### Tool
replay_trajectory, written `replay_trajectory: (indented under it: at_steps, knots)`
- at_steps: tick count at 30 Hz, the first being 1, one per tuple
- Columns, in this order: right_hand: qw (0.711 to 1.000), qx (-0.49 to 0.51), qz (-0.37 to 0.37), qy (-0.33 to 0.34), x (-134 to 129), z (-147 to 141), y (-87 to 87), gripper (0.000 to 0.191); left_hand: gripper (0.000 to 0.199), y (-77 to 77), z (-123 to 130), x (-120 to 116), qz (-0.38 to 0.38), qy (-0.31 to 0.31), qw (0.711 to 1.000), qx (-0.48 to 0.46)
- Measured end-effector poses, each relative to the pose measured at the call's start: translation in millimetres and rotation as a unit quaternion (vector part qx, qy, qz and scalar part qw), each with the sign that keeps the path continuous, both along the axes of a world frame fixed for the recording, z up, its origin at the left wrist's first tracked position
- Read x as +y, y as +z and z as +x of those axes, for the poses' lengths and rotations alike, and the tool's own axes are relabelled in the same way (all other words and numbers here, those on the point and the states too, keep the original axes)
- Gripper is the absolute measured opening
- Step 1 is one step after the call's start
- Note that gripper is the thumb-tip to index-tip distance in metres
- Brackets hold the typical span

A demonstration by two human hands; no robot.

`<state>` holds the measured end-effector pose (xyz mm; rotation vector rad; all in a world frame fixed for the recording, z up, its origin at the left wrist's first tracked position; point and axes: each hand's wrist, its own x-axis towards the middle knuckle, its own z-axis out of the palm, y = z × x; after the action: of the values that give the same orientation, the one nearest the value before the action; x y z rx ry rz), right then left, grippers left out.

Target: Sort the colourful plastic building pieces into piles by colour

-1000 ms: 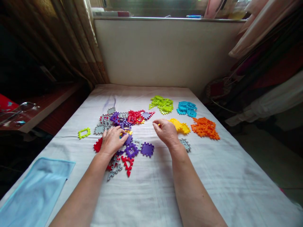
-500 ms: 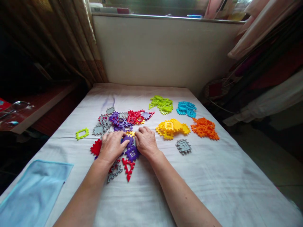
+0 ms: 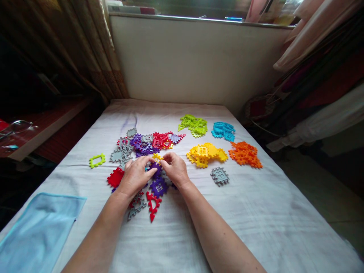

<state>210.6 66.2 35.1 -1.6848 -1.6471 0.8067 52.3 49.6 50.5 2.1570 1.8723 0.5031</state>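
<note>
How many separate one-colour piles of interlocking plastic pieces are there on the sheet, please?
4: lime green pile at the back, blue pile to its right, yellow pile in front of both, orange pile right of that. None seems hidden.

Light blue cloth (image 3: 42, 231) at near left, brown curtain (image 3: 95, 53), eyeglasses (image 3: 23, 124) on reddish wooden ledge (image 3: 48, 131), pale pink fabric (image 3: 305, 43) hanging at right

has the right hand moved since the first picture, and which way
Yes: the right hand has moved left, farther from the orange pile and closer to the left hand.
</note>
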Motion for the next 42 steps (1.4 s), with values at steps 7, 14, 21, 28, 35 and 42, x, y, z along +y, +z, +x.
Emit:
replay_trajectory:
  at_steps: [7, 14, 21, 28, 35, 42]
  knots:
    - [0.994, 0.01, 0.08, -0.072, 11.1, 49.3, 31.0, 0.02, 0.014, 0.9, 0.7, 0.4, -0.021, -0.025, 0.999, 0.013]
    - [0.954, -0.002, 0.11, -0.277, 22.2, 140.0, 29.7, 0.03, 0.023, -5.1, 2.4, 1.9, 0.077, -0.015, 0.996, 0.031]
    - [0.954, -0.071, 0.049, -0.289, 21.4, 149.3, 21.0, 0.027, 0.029, -21.0, -0.5, 4.3, 0.142, -0.044, 0.988, 0.044]
    - [0.943, -0.175, 0.056, -0.279, 18.9, 140.6, 29.3, 0.036, 0.028, -22.5, -2.8, 5.5, 0.119, -0.047, 0.991, 0.031]
    - [0.978, -0.193, 0.065, -0.054, 14.9, 72.0, 27.9, 0.031, 0.029, -13.7, -32.2, 17.9, 0.151, 0.026, 0.988, 0.006]
    - [0.956, -0.288, 0.023, 0.051, 6.7, 29.7, 12.0, 0.035, 0.035, -13.7, -85.8, 26.3, 0.258, 0.187, 0.947, -0.037]
